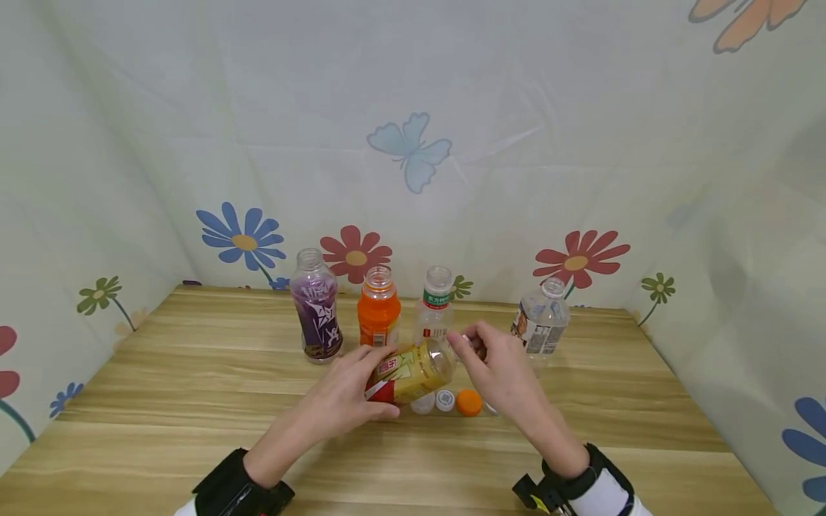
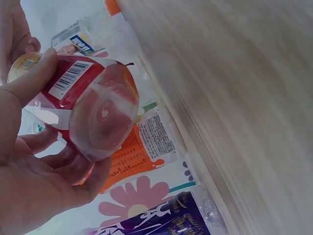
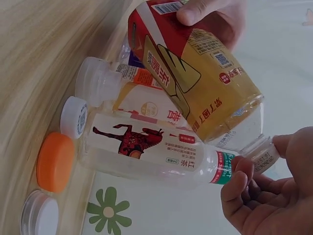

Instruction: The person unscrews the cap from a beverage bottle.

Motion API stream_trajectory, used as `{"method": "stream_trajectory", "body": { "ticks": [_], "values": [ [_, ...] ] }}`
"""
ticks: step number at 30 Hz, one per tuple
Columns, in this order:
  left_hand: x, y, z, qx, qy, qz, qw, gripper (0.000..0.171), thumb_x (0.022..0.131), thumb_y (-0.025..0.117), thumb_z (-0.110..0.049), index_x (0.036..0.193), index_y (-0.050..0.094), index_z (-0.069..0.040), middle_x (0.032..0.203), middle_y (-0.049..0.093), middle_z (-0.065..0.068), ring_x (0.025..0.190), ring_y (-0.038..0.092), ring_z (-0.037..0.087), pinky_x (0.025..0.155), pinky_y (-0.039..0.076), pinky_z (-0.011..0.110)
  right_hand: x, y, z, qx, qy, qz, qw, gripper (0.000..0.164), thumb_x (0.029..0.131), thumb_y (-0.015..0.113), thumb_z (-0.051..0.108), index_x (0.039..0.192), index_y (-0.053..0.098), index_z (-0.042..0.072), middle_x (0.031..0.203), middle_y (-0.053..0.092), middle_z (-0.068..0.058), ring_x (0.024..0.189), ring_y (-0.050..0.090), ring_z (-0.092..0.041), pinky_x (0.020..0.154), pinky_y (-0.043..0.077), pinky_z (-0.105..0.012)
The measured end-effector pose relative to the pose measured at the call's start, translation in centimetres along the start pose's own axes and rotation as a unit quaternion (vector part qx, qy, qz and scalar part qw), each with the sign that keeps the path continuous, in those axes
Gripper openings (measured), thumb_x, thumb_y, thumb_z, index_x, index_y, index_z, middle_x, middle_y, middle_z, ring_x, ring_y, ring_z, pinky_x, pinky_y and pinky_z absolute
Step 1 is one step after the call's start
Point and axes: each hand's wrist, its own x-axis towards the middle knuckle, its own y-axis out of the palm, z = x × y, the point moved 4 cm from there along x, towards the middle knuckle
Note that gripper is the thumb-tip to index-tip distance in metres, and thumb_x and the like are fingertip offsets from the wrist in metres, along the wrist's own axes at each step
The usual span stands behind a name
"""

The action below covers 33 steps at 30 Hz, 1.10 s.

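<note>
In the head view my left hand (image 1: pixel 348 390) grips the body of a plastic bottle (image 1: pixel 413 373) with a yellow and red label. The bottle lies tilted in the air, its base toward the left hand and its neck pointing up and right. My right hand (image 1: pixel 506 373) is at the neck, thumb and fingers pinching a pale cap (image 3: pixel 265 155) with small print on it, seen in the right wrist view. The bottle's round clear base (image 2: pixel 104 115) faces the left wrist camera. Behind the bottle stands a clear bottle (image 1: pixel 437 297) with a green neck band.
A purple bottle (image 1: pixel 316 308) and an orange bottle (image 1: pixel 378 308) stand uncapped at the back left. Another clear bottle (image 1: pixel 542 319) stands behind the right hand. Several loose caps, among them an orange cap (image 1: pixel 468 403) and a white cap (image 1: pixel 444 400), lie on the wooden table (image 1: pixel 193 373).
</note>
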Motion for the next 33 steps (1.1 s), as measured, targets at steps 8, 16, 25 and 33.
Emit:
{"method": "stream_trajectory", "body": {
  "ticks": [8,16,25,33],
  "values": [
    [-0.05,-0.07,0.04,0.008,0.006,-0.011,0.9999,0.083,0.071,0.089,-0.038,0.14,0.051,-0.012,0.118,0.057,0.003,0.104,0.056,0.021,0.093,0.039,0.042,0.12,0.12,-0.67,-0.111,0.027,0.029,0.993,0.052,0.106,0.033,0.05,0.072,0.053,0.016,0.055,0.039,0.005,0.046,0.039,-0.012,0.046,0.029,-0.023],
    [-0.06,-0.17,-0.06,0.011,0.009,-0.015,0.9998,0.084,0.071,0.089,-0.037,0.141,0.051,-0.012,0.119,0.056,0.004,0.105,0.056,0.021,0.093,0.039,0.043,0.18,0.42,-0.95,-0.144,0.038,0.056,0.987,0.061,0.104,0.028,0.056,0.062,0.045,0.016,0.052,0.034,0.005,0.044,0.034,-0.012,0.046,0.024,-0.024],
    [-0.05,-0.3,-0.19,0.02,0.025,-0.024,0.9992,0.084,0.074,0.087,-0.036,0.144,0.049,-0.01,0.12,0.058,0.004,0.104,0.057,0.019,0.094,0.04,0.042,0.26,0.62,-0.71,-0.108,0.017,0.073,0.991,0.054,0.107,0.034,0.046,0.064,0.045,0.015,0.055,0.034,0.006,0.047,0.033,-0.01,0.046,0.025,-0.021],
    [-0.11,-0.34,-0.2,0.021,0.029,-0.017,0.9992,0.081,0.077,0.085,-0.035,0.144,0.048,-0.009,0.122,0.057,0.005,0.106,0.056,0.021,0.096,0.039,0.045,0.22,0.71,-0.59,-0.118,0.013,0.074,0.99,0.05,0.107,0.034,0.043,0.068,0.045,0.015,0.057,0.035,0.004,0.048,0.035,-0.012,0.046,0.026,-0.022]
  ]
}}
